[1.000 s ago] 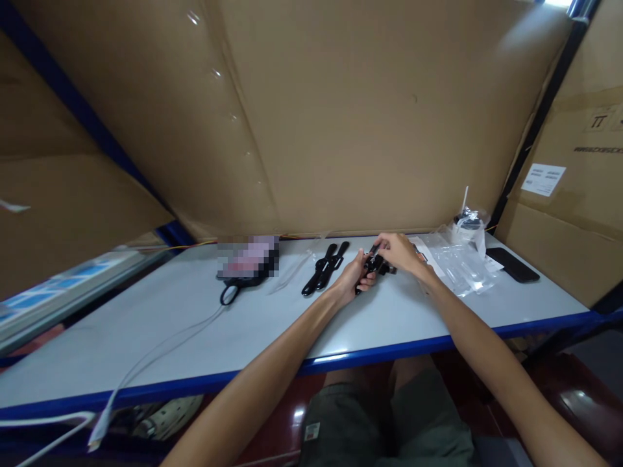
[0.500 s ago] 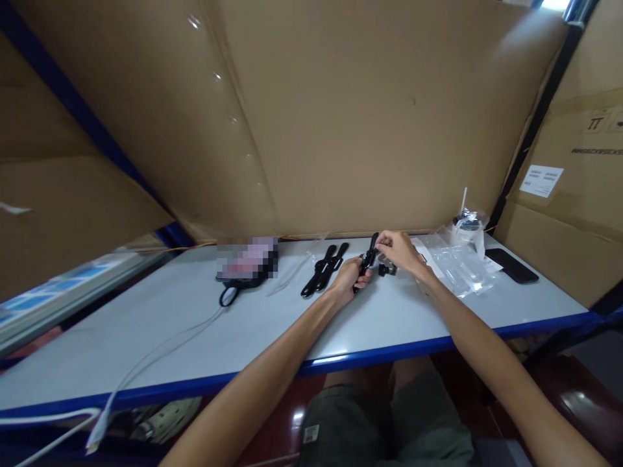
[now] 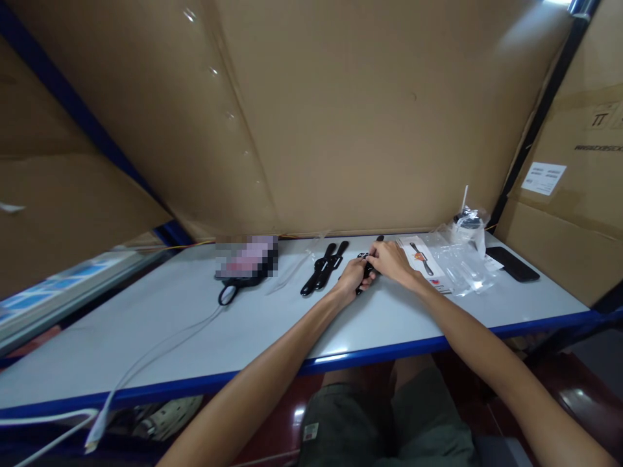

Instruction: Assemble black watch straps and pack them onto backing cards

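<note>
Both my hands meet over a slim black strap-like part (image 3: 368, 266) near the back of the white table (image 3: 204, 337). My left hand (image 3: 354, 277) is curled round its lower end. My right hand (image 3: 387, 259) pinches the same part from the right, fingers closed on it. Its far tip (image 3: 380, 239) sticks out beyond my right fingers. To the left lie two more black straps (image 3: 324, 267), side by side.
A printed leaflet (image 3: 422, 257) and clear plastic bags (image 3: 460, 266) lie to the right, with a bagged cup (image 3: 468, 224) and a black phone (image 3: 512, 263) beyond. A blurred pouch (image 3: 246, 263) and a white cable (image 3: 146, 363) lie at the left. Cardboard (image 3: 365, 110) walls the back.
The black part was held up off the table half a second ago; now both hands have lowered it to the table top and closed in around it. The small black piece beside it is covered.
</note>
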The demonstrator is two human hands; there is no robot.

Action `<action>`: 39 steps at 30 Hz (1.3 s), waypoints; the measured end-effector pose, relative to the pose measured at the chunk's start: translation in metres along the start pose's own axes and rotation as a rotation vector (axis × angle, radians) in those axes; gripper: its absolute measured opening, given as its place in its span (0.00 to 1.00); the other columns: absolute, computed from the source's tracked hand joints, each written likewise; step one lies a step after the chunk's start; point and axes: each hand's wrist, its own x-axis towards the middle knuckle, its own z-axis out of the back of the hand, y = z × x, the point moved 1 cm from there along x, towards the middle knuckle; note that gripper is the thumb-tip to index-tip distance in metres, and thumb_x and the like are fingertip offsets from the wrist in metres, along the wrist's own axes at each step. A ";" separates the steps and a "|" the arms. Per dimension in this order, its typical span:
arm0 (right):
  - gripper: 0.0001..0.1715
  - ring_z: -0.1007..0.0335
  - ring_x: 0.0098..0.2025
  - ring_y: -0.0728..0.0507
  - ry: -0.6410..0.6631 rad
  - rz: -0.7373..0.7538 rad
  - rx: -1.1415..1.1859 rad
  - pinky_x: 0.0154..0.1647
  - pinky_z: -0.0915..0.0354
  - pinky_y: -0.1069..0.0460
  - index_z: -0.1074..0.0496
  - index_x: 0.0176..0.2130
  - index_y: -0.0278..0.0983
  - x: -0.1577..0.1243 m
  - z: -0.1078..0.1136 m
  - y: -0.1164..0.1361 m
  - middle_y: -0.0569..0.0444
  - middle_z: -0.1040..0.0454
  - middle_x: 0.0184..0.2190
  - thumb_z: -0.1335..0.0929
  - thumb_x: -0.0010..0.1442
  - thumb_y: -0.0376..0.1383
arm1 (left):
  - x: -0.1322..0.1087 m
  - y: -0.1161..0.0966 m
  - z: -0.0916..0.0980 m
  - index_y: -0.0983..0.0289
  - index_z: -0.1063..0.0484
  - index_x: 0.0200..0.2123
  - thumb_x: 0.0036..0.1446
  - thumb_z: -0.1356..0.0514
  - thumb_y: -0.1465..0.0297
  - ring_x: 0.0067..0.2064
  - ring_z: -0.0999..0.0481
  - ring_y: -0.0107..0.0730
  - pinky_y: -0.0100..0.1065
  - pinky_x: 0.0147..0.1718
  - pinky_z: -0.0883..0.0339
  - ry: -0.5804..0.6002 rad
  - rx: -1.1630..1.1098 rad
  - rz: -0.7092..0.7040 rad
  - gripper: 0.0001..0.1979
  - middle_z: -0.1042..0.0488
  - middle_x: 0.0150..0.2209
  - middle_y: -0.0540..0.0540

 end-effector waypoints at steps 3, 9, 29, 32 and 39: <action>0.10 0.22 0.44 0.42 0.005 0.071 0.005 0.41 0.37 0.53 0.18 0.43 0.38 0.001 0.000 -0.003 0.47 0.17 0.42 0.30 0.64 0.35 | -0.002 -0.002 0.000 0.63 0.38 0.34 0.65 0.49 0.75 0.14 0.46 0.18 0.21 0.13 0.60 0.014 0.021 0.024 0.06 0.34 0.20 0.49; 0.14 0.26 0.48 0.43 0.012 0.270 -0.001 0.46 0.37 0.53 0.16 0.41 0.41 0.006 0.000 -0.016 0.50 0.18 0.42 0.32 0.63 0.30 | -0.006 -0.008 0.000 0.63 0.39 0.33 0.65 0.52 0.76 0.14 0.47 0.17 0.19 0.13 0.60 0.081 0.075 0.129 0.07 0.34 0.20 0.49; 0.08 0.22 0.38 0.47 0.026 -0.028 0.218 0.36 0.37 0.56 0.17 0.37 0.36 0.007 0.000 -0.009 0.51 0.16 0.35 0.29 0.60 0.30 | -0.006 -0.008 0.002 0.62 0.42 0.34 0.66 0.52 0.75 0.14 0.48 0.17 0.20 0.13 0.62 0.102 0.094 0.179 0.06 0.36 0.20 0.48; 0.07 0.22 0.39 0.45 -0.001 -0.039 0.140 0.37 0.38 0.55 0.18 0.37 0.36 0.008 -0.004 -0.010 0.50 0.16 0.36 0.29 0.61 0.33 | -0.007 -0.008 0.001 0.62 0.41 0.34 0.65 0.51 0.74 0.14 0.48 0.17 0.19 0.13 0.62 0.108 0.089 0.180 0.06 0.36 0.20 0.48; 0.10 0.23 0.40 0.43 -0.019 -0.012 0.072 0.40 0.37 0.54 0.17 0.39 0.37 0.007 -0.006 -0.013 0.47 0.16 0.37 0.30 0.63 0.36 | -0.003 -0.008 0.007 0.62 0.42 0.34 0.65 0.52 0.75 0.14 0.49 0.16 0.19 0.12 0.64 0.110 0.034 0.233 0.06 0.38 0.21 0.47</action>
